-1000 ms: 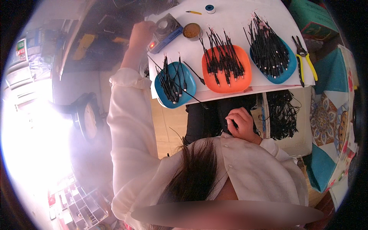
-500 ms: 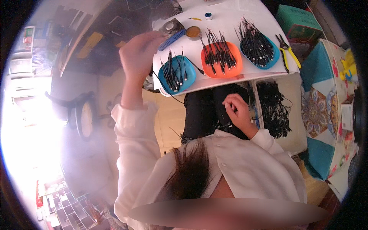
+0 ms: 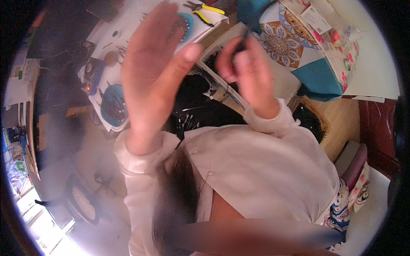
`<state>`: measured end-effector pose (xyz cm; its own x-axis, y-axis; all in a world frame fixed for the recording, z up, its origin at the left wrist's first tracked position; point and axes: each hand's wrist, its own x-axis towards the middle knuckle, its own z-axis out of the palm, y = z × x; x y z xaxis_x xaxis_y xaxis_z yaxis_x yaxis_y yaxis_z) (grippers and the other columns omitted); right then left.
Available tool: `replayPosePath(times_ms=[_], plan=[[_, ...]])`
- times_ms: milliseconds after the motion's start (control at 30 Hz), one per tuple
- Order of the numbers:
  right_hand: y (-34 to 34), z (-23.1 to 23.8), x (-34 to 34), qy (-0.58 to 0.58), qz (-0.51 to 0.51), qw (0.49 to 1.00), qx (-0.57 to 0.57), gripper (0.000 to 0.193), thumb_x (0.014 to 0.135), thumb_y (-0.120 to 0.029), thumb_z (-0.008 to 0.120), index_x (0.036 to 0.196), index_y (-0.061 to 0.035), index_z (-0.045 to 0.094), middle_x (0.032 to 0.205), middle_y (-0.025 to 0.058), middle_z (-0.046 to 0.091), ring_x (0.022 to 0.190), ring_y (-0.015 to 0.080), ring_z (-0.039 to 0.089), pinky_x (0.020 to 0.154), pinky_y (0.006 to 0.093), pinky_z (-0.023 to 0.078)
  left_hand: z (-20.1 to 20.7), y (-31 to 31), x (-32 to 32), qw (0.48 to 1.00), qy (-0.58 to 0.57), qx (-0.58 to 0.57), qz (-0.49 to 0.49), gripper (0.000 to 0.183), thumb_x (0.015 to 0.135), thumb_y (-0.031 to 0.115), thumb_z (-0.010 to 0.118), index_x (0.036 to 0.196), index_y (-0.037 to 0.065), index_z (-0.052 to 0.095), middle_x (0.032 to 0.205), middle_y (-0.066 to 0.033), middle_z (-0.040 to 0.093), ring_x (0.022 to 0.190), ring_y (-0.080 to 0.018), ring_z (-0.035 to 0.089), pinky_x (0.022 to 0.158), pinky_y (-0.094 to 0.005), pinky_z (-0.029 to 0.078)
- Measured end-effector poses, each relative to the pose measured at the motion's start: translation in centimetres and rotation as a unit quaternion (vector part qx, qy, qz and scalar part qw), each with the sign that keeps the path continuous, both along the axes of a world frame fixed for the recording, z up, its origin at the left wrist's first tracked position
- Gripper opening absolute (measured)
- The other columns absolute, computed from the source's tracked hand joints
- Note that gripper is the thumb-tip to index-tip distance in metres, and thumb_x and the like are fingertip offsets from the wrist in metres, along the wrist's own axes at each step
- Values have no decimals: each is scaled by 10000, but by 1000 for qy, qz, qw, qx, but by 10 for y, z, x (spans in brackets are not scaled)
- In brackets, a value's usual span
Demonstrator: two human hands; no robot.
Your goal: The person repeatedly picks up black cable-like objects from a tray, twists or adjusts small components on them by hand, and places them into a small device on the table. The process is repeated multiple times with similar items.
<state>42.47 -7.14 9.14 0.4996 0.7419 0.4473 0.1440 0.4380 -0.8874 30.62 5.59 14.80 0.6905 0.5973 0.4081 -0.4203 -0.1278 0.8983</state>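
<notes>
My left hand (image 3: 149, 77) is raised in front of the white table (image 3: 100, 49), fingers stretched out and thumb apart, holding nothing. My right hand (image 3: 254, 79) is closed, its thumb and fingers pinching a thin black cable (image 3: 245, 39), blurred by motion. It is over the pale bin (image 3: 279, 81) of black cables, which it partly covers. Several cables with light metal ends (image 3: 183, 121) lie on my dark-clothed lap. A blue tray (image 3: 113, 102) with black cables sits at the table's near left. Another blue tray (image 3: 186, 27) is partly hidden behind my left fingers.
Yellow-handled pliers (image 3: 207, 8) lie at the table's far right edge. A tape roll (image 3: 115, 33), a round tin (image 3: 112, 58) and a blue strip-shaped thing (image 3: 96, 77) are on the left. A patterned cloth (image 3: 282, 40) covers a surface on the right.
My view has turned to the right. My left hand has opened from a closed shape; my right hand has risen from my lap and now pinches a black cable.
</notes>
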Motion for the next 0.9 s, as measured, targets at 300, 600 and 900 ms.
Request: replayPosePath(times_ms=[300, 600, 900], plan=[[-41, -142, 138, -55, -134, 925, -350, 277, 1018, -284, 406, 1023, -32, 519, 727, 58, 594, 586, 141, 533, 538, 279, 423, -88, 23, -119, 932, 333, -115, 80, 246, 882, 38, 595, 1108, -48, 639, 1085, -118, 667, 973, -171, 622, 844, -287, 491], [67, -419, 186, -319, -104, 695, -635, 449, 966, -379, 468, 1063, 53, 546, 915, 287, 636, 857, 409, 641, 780, 472, 500, -122, 12, -181, 873, 399, -198, 197, 218, 883, 52, 583, 1068, -53, 631, 1024, -119, 670, 886, -173, 630, 798, -281, 486], [106, -243, 60, -280, 251, 816, -440, 315, 916, -298, 572, 915, 8, 647, 870, 236, 652, 831, 382, 640, 742, 453, 493, -130, 112, -204, 696, 498, 236, 460, 160, 883, 125, 582, 973, 21, 664, 877, -189, 660, 780, -340, 636, 688, -419, 494]])
